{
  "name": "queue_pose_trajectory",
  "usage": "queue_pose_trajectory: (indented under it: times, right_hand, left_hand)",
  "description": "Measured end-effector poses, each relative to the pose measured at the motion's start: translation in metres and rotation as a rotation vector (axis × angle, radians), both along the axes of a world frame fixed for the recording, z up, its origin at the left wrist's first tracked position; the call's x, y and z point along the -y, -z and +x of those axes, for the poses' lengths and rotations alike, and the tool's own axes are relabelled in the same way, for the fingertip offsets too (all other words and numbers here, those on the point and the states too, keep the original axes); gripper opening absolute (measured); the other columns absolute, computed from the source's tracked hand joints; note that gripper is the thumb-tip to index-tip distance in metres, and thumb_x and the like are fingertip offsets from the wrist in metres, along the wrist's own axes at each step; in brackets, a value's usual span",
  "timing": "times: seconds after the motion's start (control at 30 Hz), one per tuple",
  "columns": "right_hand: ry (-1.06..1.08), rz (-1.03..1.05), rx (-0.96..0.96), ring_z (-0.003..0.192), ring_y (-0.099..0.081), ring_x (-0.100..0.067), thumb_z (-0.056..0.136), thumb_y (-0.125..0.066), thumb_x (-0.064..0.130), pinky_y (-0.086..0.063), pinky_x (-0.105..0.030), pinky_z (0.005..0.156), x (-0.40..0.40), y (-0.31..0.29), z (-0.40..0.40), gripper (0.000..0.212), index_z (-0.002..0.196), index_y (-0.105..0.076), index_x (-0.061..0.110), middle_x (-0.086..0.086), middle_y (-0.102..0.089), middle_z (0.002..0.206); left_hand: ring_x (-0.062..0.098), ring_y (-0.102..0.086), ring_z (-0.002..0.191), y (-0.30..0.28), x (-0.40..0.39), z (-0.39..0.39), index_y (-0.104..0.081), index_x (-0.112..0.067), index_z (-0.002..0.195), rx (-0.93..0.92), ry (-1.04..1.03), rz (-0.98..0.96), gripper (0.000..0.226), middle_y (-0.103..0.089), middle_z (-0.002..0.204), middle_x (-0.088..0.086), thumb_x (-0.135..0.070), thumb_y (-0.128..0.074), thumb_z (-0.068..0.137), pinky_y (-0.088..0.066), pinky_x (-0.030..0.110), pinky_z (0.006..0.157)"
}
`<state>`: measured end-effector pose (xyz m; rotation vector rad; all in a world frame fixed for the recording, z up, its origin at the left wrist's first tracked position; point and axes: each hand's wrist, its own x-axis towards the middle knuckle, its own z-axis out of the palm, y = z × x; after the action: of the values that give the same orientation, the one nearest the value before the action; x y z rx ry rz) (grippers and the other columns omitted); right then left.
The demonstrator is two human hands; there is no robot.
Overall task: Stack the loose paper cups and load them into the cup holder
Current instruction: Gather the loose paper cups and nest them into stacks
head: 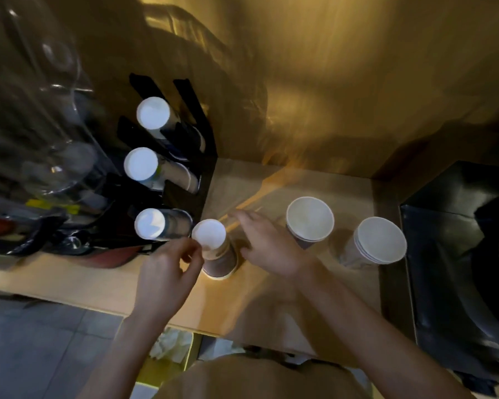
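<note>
An upside-down stack of paper cups (213, 249) stands on the wooden counter (271, 298), white base facing up. My left hand (167, 269) is just left of it, fingers curled near the stack's side, gripping nothing that I can see. My right hand (268, 246) hovers to its right, fingers spread. The black cup holder (196, 168) stands at the left with three cup stacks lying in its slots (152, 113) (141, 164) (150, 224). Two upright cup stacks, one (310, 223) near my right hand and another (378, 244) farther right, stand open side up.
Clear glassware (49, 110) and dark clutter crowd the left end of the counter. A black appliance (458, 254) stands at the right edge. A golden wall (329, 82) closes the back. Below the counter's front edge are grey floor tiles (41, 341).
</note>
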<state>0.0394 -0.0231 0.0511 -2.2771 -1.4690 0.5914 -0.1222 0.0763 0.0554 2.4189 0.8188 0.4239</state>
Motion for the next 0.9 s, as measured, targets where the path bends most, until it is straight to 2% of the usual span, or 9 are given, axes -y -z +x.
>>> queue_pose_trajectory:
  times: [0.1, 0.17, 0.3, 0.43, 0.57, 0.67, 0.73, 0.8, 0.9]
  right_hand:
    - [-0.118, 0.039, 0.060, 0.130, -0.037, -0.028, 0.076, -0.068, 0.020, -0.038, -0.041, 0.102, -0.023, -0.011, -0.011, 0.084, 0.144, -0.019, 0.021, -0.007, -0.038, 0.143]
    - [-0.194, -0.015, 0.124, 0.132, -0.032, -0.031, 0.078, -0.067, 0.026, -0.035, -0.045, 0.106, -0.035, -0.008, -0.016, 0.087, 0.146, -0.013, 0.022, -0.010, -0.030, 0.148]
    - [-0.257, -0.104, 0.198, 0.133, -0.031, -0.036, 0.085, -0.057, 0.018, -0.036, -0.047, 0.106, -0.046, 0.007, -0.027, 0.073, 0.145, -0.016, 0.022, -0.014, -0.022, 0.152]
    - [-0.181, -0.075, 0.083, 0.123, -0.043, -0.033, 0.083, -0.059, 0.017, -0.044, -0.041, 0.092, -0.046, 0.017, -0.031, 0.064, 0.139, -0.029, 0.023, -0.010, -0.034, 0.142]
    - [-0.059, -0.010, -0.132, 0.121, -0.046, -0.025, 0.077, -0.067, 0.015, -0.041, -0.031, 0.095, -0.041, 0.018, -0.019, 0.066, 0.135, -0.037, 0.025, -0.005, -0.039, 0.135]
    - [0.089, 0.100, -0.250, 0.121, -0.045, -0.020, 0.072, -0.074, 0.016, -0.035, -0.021, 0.091, -0.033, 0.004, -0.003, 0.068, 0.132, -0.042, 0.025, -0.003, -0.043, 0.132]
    - [0.200, 0.207, -0.294, 0.117, -0.046, -0.017, 0.067, -0.078, 0.016, -0.032, -0.017, 0.084, -0.023, -0.011, 0.010, 0.069, 0.128, -0.047, 0.025, -0.002, -0.047, 0.126]
    - [0.311, 0.336, -0.382, 0.110, -0.048, -0.013, 0.061, -0.081, 0.020, -0.037, -0.015, 0.082, -0.011, -0.025, 0.021, 0.066, 0.119, -0.053, 0.032, 0.005, -0.052, 0.118]
    - [0.511, 0.536, -0.547, 0.103, -0.057, -0.011, 0.060, -0.082, 0.018, -0.051, -0.030, 0.086, 0.007, -0.044, 0.035, 0.054, 0.101, -0.056, 0.044, 0.013, -0.058, 0.109]
  left_hand:
    - [0.029, -0.061, 0.066, 0.042, -0.003, -0.014, -0.061, -0.008, 0.090, -0.071, -0.110, -0.003, 0.029, -0.067, 0.081, 0.009, -0.032, -0.049, 0.077, -0.045, 0.030, 0.058]
    - [0.034, -0.062, 0.093, 0.071, -0.005, -0.015, -0.055, -0.004, 0.114, -0.169, -0.131, -0.077, 0.040, -0.065, 0.105, 0.016, -0.019, -0.062, 0.078, -0.047, 0.035, 0.073]
    - [0.031, -0.030, 0.136, 0.107, -0.004, -0.005, -0.021, -0.003, 0.142, -0.371, -0.059, -0.157, 0.079, -0.032, 0.147, 0.017, -0.025, -0.065, 0.080, -0.031, 0.039, 0.110]
    - [0.031, -0.029, 0.136, 0.117, -0.006, 0.004, -0.017, -0.010, 0.144, -0.362, -0.063, -0.293, 0.082, -0.030, 0.149, 0.016, -0.026, -0.065, 0.080, -0.029, 0.038, 0.110]
    - [0.035, -0.041, 0.127, 0.110, -0.009, 0.009, -0.014, -0.018, 0.146, -0.261, -0.111, -0.536, 0.080, -0.038, 0.142, 0.021, -0.018, -0.063, 0.083, -0.037, 0.033, 0.099]
    - [0.030, -0.043, 0.125, 0.095, -0.010, 0.017, -0.012, -0.020, 0.146, -0.102, -0.112, -0.674, 0.084, -0.034, 0.143, 0.016, -0.041, -0.060, 0.080, -0.040, 0.033, 0.099]
    - [0.027, -0.044, 0.124, 0.077, -0.013, 0.026, -0.022, -0.017, 0.143, 0.018, -0.111, -0.649, 0.088, -0.038, 0.140, 0.014, -0.051, -0.057, 0.069, -0.042, 0.037, 0.102]
    - [0.027, -0.041, 0.126, 0.055, -0.018, 0.037, -0.032, -0.018, 0.139, 0.076, -0.104, -0.563, 0.079, -0.039, 0.140, 0.014, -0.042, -0.053, 0.066, -0.040, 0.042, 0.105]
    - [0.022, -0.040, 0.126, 0.015, -0.026, 0.054, -0.044, -0.021, 0.130, 0.214, -0.078, -0.481, 0.066, -0.046, 0.135, 0.007, -0.040, -0.049, 0.067, -0.036, 0.042, 0.107]
